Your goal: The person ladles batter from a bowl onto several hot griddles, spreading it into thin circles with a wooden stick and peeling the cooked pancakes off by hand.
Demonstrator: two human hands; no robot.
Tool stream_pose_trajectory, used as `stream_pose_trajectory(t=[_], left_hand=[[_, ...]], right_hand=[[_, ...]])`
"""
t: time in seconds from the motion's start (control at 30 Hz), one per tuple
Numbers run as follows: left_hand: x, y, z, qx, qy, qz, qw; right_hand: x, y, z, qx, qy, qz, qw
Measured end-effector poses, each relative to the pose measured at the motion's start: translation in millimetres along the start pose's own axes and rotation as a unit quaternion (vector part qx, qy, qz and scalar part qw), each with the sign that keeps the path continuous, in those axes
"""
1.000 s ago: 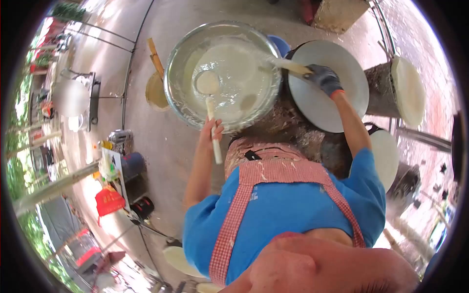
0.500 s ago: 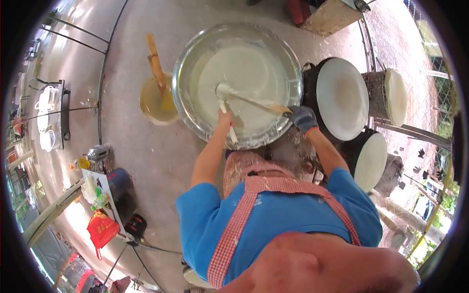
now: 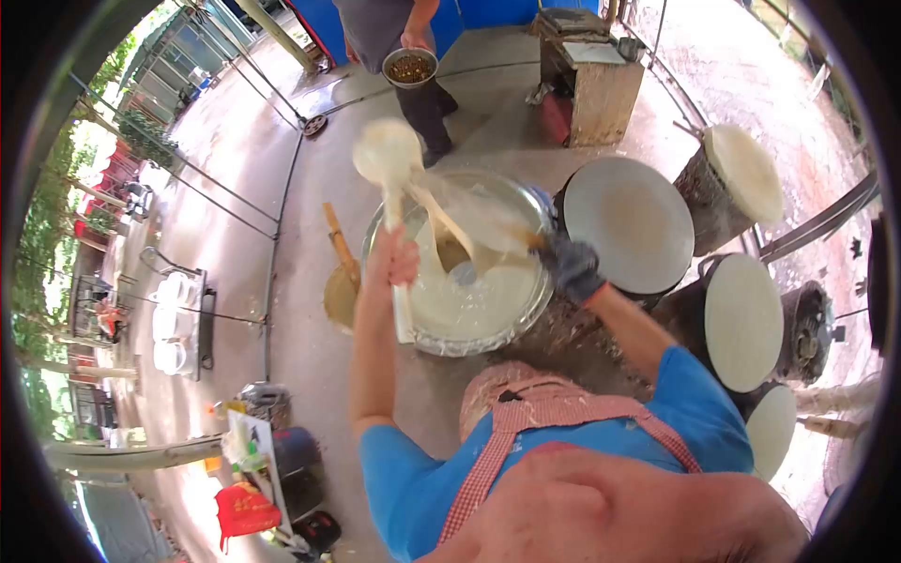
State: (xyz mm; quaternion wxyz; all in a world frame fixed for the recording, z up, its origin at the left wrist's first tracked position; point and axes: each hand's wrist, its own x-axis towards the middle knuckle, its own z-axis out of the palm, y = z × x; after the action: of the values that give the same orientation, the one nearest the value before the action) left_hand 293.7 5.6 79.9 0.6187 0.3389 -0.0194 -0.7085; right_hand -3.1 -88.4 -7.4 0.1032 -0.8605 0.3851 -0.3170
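Observation:
My bare left hand [image 3: 398, 258] is wrapped round the handle of a batter-coated ladle [image 3: 388, 153], raised above the left rim of a wide metal basin [image 3: 542, 314]. Pale batter [image 3: 469, 310] fills the basin, and some of it runs down below the tools. Closed in a dark glove, my right hand [image 3: 571, 266] grips a wooden scraper [image 3: 450, 220] near the basin's right edge; its far end is beside the ladle and blurred by motion.
Round griddles [image 3: 629, 225] stand close at the right. A small bucket [image 3: 341, 298] with a wooden handle is left of the basin. Beyond it, another person [image 3: 375, 28] holds a bowl [image 3: 410, 68]. A wooden box [image 3: 605, 103] stands at the upper right.
My left hand has lifted the ladle out of the basin. The scraper remains in my right hand. The view has tilted up, bringing the other person with the bowl into sight.

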Motion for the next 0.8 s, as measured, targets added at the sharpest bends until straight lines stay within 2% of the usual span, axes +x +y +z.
stream_pose_trajectory(t=[0.03, 0.07, 0.1, 0.13, 0.2, 0.23, 0.27, 0.3, 0.37, 0.4, 0.43, 0.47, 0.5, 0.53, 0.57, 0.6, 0.7, 0.73, 0.77, 0.8], left_hand=[[-23.6, 14.2, 24.2, 0.008, -0.042, 0.018, 0.999], [-44.6, 27.5, 46.2, 0.014, -0.087, 0.034, 0.996], [-65.7, 41.4, 67.6, 0.125, -0.032, 0.102, 0.986], [-84.6, 53.4, 87.3, 0.232, 0.023, 0.168, 0.958], [-116.8, 66.6, 115.7, 0.284, 0.019, 0.262, 0.922], [-126.6, 72.5, 120.3, 0.326, -0.025, 0.307, 0.894], [-129.2, 76.4, 116.0, 0.349, -0.002, 0.332, 0.877], [-129.3, 78.8, 108.7, 0.369, 0.021, 0.355, 0.858], [-111.2, 79.7, 57.4, 0.354, 0.076, 0.31, 0.879], [-94.3, 75.0, 17.2, 0.32, 0.112, 0.24, 0.91], [-89.0, 60.6, -14.5, 0.116, 0.036, 0.064, 0.991], [-80.3, 29.1, -36.9, 0.347, 0.085, 0.127, 0.925], [-63.1, 15.4, -85.6, 0.101, -0.054, -0.04, 0.993], [-58.8, 4.8, -99.8, -0.07, 0.004, -0.147, 0.987], [-56.6, -2.5, -106.5, -0.24, 0.057, -0.247, 0.937], [-61.6, -8.9, -111.2, -0.243, 0.063, -0.245, 0.936], [-75.2, -4.9, -102.9, -0.244, 0.072, -0.262, 0.931], [-87.2, -3.3, -86.9, -0.102, 0.032, -0.153, 0.982], [-89.4, -2.2, -77.0, 0.045, -0.016, -0.041, 0.998], [-83.9, -4.5, -77.7, 0.048, -0.02, -0.055, 0.997]], right_hand=[[24.3, -8.2, -20.1, -0.053, -0.022, 0.027, 0.998], [48.3, -14.5, -37.0, -0.012, 0.044, -0.022, 0.999], [67.6, -19.7, -51.4, 0.027, 0.109, -0.068, 0.991], [86.0, -20.4, -62.1, 0.033, 0.137, -0.07, 0.988], [99.7, -36.1, -86.0, 0.047, 0.161, -0.067, 0.984], [105.6, -50.0, -102.1, 0.104, 0.181, -0.06, 0.976], [108.6, -61.7, -105.7, 0.162, 0.2, -0.055, 0.965], [104.3, -67.4, -96.6, 0.169, 0.196, -0.056, 0.964], [82.9, -61.2, -67.4, 0.177, 0.094, -0.015, 0.98], [59.9, -32.9, -21.9, 0.342, 0.031, 0.075, 0.936], [29.2, -23.4, 12.0, 0.503, -0.02, 0.148, 0.851], [-1.3, -14.2, 45.5, 0.635, -0.045, 0.237, 0.733], [-30.2, -11.1, 51.4, 0.686, -0.095, 0.341, 0.636], [-59.8, 3.3, 68.3, 0.706, -0.109, 0.387, 0.584], [-76.7, 10.3, 64.0, 0.42, -0.229, 0.288, 0.83], [-92.2, 8.5, 52.6, 0.065, -0.31, 0.14, 0.938], [-103.4, -22.6, 6.1, 0.096, -0.266, 0.193, 0.94], [-106.7, -31.6, -1.3, 0.175, -0.211, 0.214, 0.938], [-110.1, -35.8, -5.6, 0.247, -0.15, 0.233, 0.929], [-125.6, -18.4, 22.6, 0.455, -0.081, 0.271, 0.844]])
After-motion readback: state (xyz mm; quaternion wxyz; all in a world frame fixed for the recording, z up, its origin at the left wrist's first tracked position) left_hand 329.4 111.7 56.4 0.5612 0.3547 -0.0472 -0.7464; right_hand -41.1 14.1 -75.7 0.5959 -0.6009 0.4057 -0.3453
